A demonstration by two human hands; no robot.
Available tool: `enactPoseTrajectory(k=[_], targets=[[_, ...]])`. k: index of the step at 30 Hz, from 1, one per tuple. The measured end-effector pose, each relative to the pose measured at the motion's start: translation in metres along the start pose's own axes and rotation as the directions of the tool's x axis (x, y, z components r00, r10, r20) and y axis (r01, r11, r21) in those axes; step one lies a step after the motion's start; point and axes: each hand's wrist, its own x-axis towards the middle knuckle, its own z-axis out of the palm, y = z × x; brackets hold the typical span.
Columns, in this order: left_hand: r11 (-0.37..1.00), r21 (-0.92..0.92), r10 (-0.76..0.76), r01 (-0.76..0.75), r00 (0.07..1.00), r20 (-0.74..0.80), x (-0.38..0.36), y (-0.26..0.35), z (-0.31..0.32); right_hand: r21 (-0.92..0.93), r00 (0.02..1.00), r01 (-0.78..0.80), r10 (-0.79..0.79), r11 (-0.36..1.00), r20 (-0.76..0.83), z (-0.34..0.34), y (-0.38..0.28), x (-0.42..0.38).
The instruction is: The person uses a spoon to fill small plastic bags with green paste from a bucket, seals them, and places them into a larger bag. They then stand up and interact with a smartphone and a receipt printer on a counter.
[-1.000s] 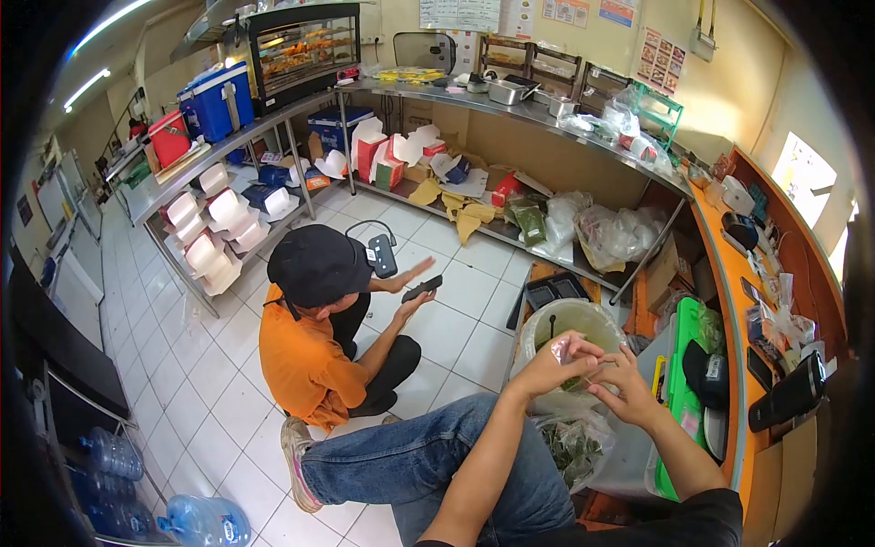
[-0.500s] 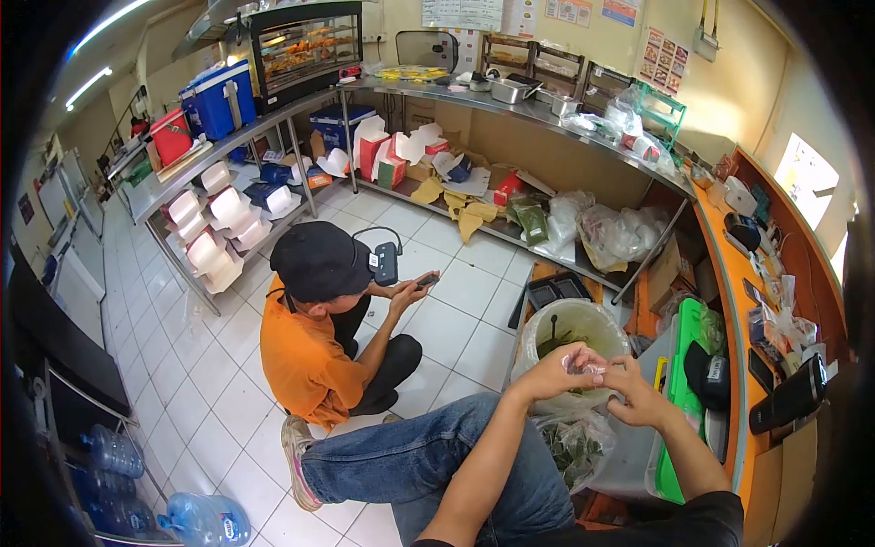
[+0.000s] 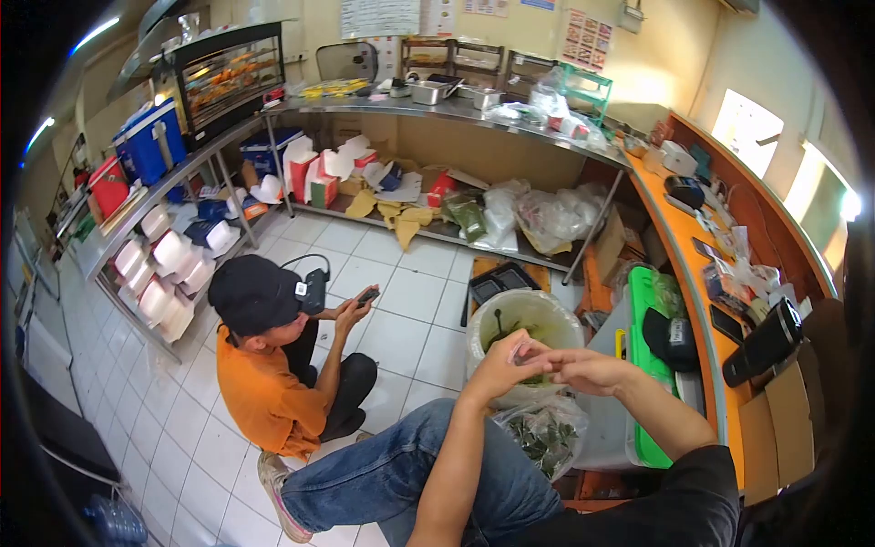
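Observation:
Above a white bucket (image 3: pixel 474 342) my left hand (image 3: pixel 499 372) has its fingers curled around a small piece of clear, shiny plastic (image 3: pixel 520 352). Its exact kind is too small to make out. My right hand (image 3: pixel 592 369) reaches in from the right, fingers bent together, their tips meeting or nearly meeting the left hand; whether they pinch anything is hidden. Greenish matter and a dark handle (image 3: pixel 498 319) show inside the bucket. Below the hands sits a clear plastic bag (image 3: pixel 545 433) of green leaves, close to my knee.
A person in an orange shirt (image 3: pixel 273 392) crouches at left, holding a phone (image 3: pixel 367 296). To the right stand a bin with a green lid (image 3: pixel 649 365) and an orange counter (image 3: pixel 674 228) bearing a black tumbler (image 3: pixel 766 342). Black trays (image 3: pixel 501 281) lie behind the bucket.
The view has turned rightward, so the surroundings shift left. My right hand has straightened somewhat and its fingers now reach toward the left hand. The left hand still holds the clear plastic.

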Motion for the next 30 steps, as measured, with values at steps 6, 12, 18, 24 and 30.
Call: enactPoseTrajectory(k=[6,12,18,24,30], targets=[[0.976,0.168,0.153,-0.141,0.986,-0.060,-0.002,0.005,0.004,-0.797,0.944,0.265,-0.313,0.543,0.101,-0.007,0.014,0.009],[0.901,0.431,0.070,-0.055,0.997,-0.019,-0.002,0.008,0.004,-0.510,0.992,0.113,-0.128,0.853,0.005,-0.005,0.021,0.021],[0.846,0.521,0.165,-0.117,0.985,-0.047,0.002,-0.001,0.003,-0.390,0.980,-0.140,0.183,0.910,0.075,-0.013,0.012,0.031],[0.962,0.259,0.104,-0.090,0.994,-0.042,-0.003,0.010,0.000,-0.321,0.993,0.033,0.004,0.947,0.115,-0.003,-0.019,0.011],[0.996,0.084,0.032,-0.041,0.994,0.102,0.006,-0.005,0.003,-0.617,0.974,0.193,-0.075,0.763,0.212,-0.022,-0.011,0.000]])
